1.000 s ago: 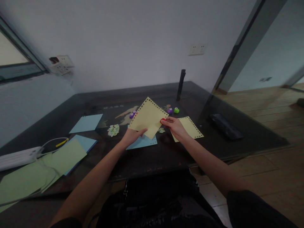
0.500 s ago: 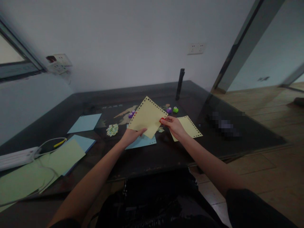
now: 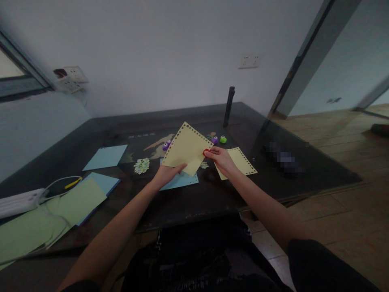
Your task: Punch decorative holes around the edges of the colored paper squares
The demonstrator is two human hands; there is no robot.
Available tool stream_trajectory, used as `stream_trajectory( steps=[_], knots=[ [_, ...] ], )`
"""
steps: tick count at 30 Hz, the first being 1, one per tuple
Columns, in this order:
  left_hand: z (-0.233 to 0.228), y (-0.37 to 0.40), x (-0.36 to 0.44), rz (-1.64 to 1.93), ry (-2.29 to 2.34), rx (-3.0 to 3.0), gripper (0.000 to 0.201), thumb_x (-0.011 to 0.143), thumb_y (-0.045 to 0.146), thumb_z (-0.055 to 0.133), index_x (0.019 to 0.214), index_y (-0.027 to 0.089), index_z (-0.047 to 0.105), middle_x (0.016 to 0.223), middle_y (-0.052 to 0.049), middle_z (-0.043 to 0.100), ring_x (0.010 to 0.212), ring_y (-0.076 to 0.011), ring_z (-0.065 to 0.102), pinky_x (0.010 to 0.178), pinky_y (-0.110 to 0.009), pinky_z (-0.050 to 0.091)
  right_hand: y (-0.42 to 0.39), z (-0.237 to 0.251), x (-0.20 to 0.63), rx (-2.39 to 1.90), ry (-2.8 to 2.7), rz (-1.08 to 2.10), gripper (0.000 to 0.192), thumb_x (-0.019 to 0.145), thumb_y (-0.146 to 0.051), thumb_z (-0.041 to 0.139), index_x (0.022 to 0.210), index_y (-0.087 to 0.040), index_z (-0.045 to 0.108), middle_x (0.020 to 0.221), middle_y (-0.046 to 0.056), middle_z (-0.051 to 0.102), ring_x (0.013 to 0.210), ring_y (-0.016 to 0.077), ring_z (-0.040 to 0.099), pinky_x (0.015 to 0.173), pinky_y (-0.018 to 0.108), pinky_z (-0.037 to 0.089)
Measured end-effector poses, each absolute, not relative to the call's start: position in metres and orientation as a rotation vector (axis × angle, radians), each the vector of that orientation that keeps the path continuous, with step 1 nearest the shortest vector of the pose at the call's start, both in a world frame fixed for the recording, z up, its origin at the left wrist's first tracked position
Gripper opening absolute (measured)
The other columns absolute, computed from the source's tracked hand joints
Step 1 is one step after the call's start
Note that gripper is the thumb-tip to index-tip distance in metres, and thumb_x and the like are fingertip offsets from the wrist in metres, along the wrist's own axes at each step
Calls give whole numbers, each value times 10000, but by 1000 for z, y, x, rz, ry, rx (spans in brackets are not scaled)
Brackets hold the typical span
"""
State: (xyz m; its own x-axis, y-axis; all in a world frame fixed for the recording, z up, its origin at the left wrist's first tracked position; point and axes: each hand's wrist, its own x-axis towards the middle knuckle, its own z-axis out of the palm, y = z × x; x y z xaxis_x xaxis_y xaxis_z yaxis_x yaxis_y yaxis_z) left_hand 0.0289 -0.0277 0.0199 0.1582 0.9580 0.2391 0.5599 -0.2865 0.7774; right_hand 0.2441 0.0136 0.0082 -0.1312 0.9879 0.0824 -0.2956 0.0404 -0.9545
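Observation:
My left hand (image 3: 166, 176) grips a yellow sheet of paper (image 3: 188, 148) by its lower left edge, thumb on top. Shaped holes run along the sheet's two upper edges. At the sheet's right corner, my right hand (image 3: 221, 159) is closed on a small red craft hole punch (image 3: 207, 151), mostly hidden by the fingers. Beneath the raised sheet, a blue sheet (image 3: 179, 183) with a few holes lies on the table. To the right lies another yellow sheet (image 3: 240, 163) with punched edges. Purple (image 3: 214, 140) and green (image 3: 223, 139) punches sit behind my right hand.
Small paper cut-outs (image 3: 141, 166) lie in a pile left of centre. Blue paper (image 3: 106, 157), green sheets (image 3: 57, 211), a white power strip (image 3: 20, 202) and its cable occupy the left side. A black upright object (image 3: 229, 106) stands at the back; a blurred dark item (image 3: 282, 158) lies right.
Both hands keep their hold on the yellow sheet and the red punch, almost unmoved. The whole view has shifted slightly.

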Motion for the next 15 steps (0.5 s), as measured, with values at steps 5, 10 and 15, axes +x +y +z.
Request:
stream_trajectory(
  steps=[5, 10, 15],
  knots=[
    [17, -26, 28, 985, 1475, 1911, 240, 743, 306, 614, 551, 185, 537, 542, -7, 587, 585, -152, 562, 733, -300, 471, 15, 6, 244, -873, -1118, 1387, 270, 510, -336, 813, 632, -187, 623, 723, 19, 662, 722, 161, 606, 789, 334, 456],
    [15, -26, 29, 980, 1450, 1918, 258, 750, 293, 602, 528, 183, 530, 545, -15, 582, 582, -146, 554, 726, -292, 472, 18, 3, 245, -891, -1121, 1384, 273, 507, -326, 811, 649, -182, 627, 722, 20, 657, 740, 168, 610, 788, 339, 453],
    [13, -26, 30, 979, 1431, 1897, 253, 748, 292, 606, 533, 183, 530, 544, -15, 583, 568, -144, 548, 720, -297, 482, 19, 3, 247, -887, -1117, 1389, 254, 512, -302, 811, 652, -182, 637, 726, 17, 645, 718, 155, 599, 795, 337, 457]
  ],
)
